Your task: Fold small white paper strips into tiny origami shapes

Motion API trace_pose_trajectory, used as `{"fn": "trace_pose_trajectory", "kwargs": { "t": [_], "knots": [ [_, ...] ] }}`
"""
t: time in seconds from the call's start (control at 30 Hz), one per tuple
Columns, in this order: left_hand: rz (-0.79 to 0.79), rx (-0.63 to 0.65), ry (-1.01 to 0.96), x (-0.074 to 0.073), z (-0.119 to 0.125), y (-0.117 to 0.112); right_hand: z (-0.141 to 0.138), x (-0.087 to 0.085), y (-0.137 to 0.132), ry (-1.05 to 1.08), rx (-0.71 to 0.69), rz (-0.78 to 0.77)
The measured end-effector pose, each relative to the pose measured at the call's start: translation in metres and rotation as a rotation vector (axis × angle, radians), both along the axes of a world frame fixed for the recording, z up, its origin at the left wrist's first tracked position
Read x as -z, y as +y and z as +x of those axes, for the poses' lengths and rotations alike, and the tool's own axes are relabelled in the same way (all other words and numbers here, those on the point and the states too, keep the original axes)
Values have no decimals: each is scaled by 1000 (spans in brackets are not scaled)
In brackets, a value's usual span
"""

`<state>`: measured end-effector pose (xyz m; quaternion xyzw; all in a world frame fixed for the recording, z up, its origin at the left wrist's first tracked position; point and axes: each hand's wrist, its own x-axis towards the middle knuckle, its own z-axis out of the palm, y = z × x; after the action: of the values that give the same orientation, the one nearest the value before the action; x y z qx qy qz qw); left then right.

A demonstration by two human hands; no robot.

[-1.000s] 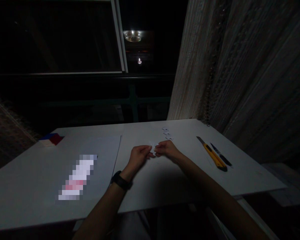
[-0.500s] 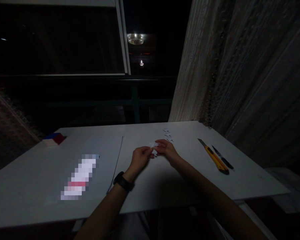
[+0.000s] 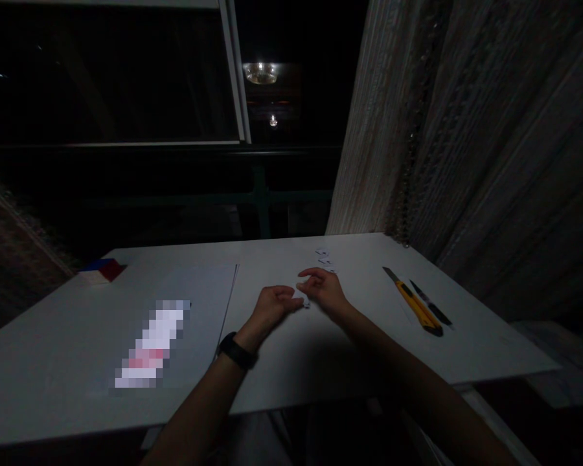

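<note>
Over the middle of the table, my left hand (image 3: 274,305), with a dark band on its wrist, has its thumb and fingers apart. My right hand (image 3: 324,288) faces it, its fingers curved and a gap showing between forefinger and thumb. Just below them is a small white paper piece (image 3: 306,303) with dark marks, partly covered by the hands; the left thumb tip is right beside it. Whether a finger touches it is hard to tell in the dim light. Beyond the right hand lie several small paper pieces (image 3: 323,257) with dark marks, in a row.
On the right of the white table (image 3: 369,362) lie a yellow utility knife (image 3: 418,309) and a dark pen-like tool (image 3: 431,303). White paper sheets (image 3: 206,304) and a blurred-out item (image 3: 150,343) are at left, with a coloured cube (image 3: 101,272) behind. Curtains (image 3: 364,129) hang beside the window.
The fingertips of both hands have come apart from the white paper piece they pinched between them. That piece now shows lower, beneath the right hand. The view has shifted slightly.
</note>
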<state>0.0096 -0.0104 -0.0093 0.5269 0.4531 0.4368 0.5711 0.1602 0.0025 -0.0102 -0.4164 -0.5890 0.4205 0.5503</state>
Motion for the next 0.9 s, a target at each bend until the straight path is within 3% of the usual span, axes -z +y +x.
{"fn": "trace_pose_trajectory", "kwargs": {
  "t": [0.4, 0.63, 0.77, 0.9],
  "knots": [
    [-57, -65, -213, -1, -5, 6, -2, -2, 1, 135, -101, -144],
    [-56, -7, -167, -4, -5, 5, -1, 1, 1, 74, -41, -83],
    [-20, -52, -197, -6, -8, 6, -1, -3, -1, 72, -15, -78],
    [-3, -142, -189, -4, -8, 7, -2, -1, -3, 113, -97, -129]
  ]
}}
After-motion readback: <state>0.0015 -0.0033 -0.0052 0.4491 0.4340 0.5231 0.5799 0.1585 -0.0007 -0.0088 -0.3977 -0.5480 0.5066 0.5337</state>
